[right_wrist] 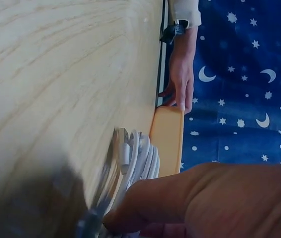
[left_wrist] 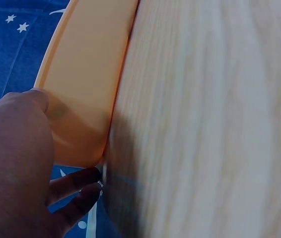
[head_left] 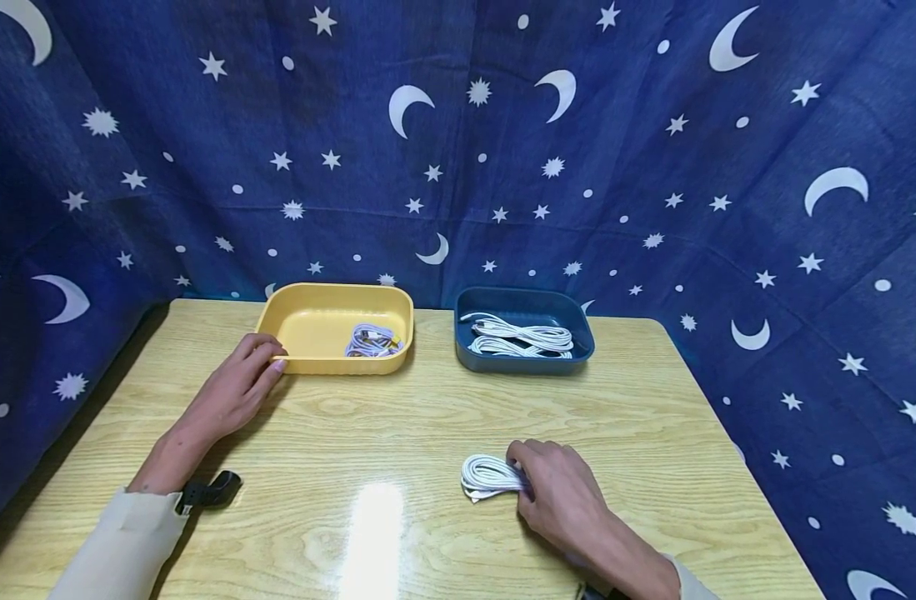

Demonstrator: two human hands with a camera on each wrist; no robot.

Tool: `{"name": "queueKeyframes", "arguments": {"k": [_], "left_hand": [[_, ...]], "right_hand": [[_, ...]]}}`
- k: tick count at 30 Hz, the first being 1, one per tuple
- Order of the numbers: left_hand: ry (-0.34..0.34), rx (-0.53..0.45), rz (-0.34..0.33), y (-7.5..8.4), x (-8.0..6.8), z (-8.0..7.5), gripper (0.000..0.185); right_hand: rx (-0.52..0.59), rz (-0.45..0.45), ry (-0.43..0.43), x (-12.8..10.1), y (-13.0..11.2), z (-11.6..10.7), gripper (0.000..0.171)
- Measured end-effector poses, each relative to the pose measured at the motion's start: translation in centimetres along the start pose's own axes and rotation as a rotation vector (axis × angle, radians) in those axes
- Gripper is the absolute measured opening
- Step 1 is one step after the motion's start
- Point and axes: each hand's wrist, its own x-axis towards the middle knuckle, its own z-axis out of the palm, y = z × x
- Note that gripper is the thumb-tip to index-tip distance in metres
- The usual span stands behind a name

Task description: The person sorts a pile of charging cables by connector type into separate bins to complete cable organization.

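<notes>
My left hand grips the front left corner of a yellow plastic bin, thumb against the outer front wall and fingers over the rim. The left wrist view shows the thumb on that bin's edge. Inside its right end lies a small bundled white cable. Nearer the front of the table, my right hand pinches one end of a coiled white cable. Its loops and a metal plug show in the right wrist view; the rest is hidden by the hand.
Right of the yellow bin stands a dark blue bin with coiled white cables in it. Both are at the back of the wooden table, close to a blue curtain with moons and stars. A black strap sits on the left wrist.
</notes>
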Motion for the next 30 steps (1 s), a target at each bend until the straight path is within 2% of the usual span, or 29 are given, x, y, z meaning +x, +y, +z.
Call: {"name": "queueKeyframes", "arguments": {"k": [9,18,26,30], "left_hand": [[0.011,0.005,0.032,-0.1,0.0,-0.1,0.017],[0.002,-0.001,-0.003,-0.1,-0.1,0.0,0.019],[0.013,0.007,0.025,-0.1,0.0,0.0,0.018],[0.010,0.004,0.015,-0.1,0.0,0.0,0.018]], "right_hand": [[0.013,0.027,-0.025,0.6,0.7,-0.9,0.039],[0.022,0.049,-0.028,1.3,1.6,-1.7,0.039],[0.014,0.010,0.026,2.2,2.3,-2.4,0.040],[0.008,-0.009,0.055,2.6,2.6,-2.7,0.039]]}}
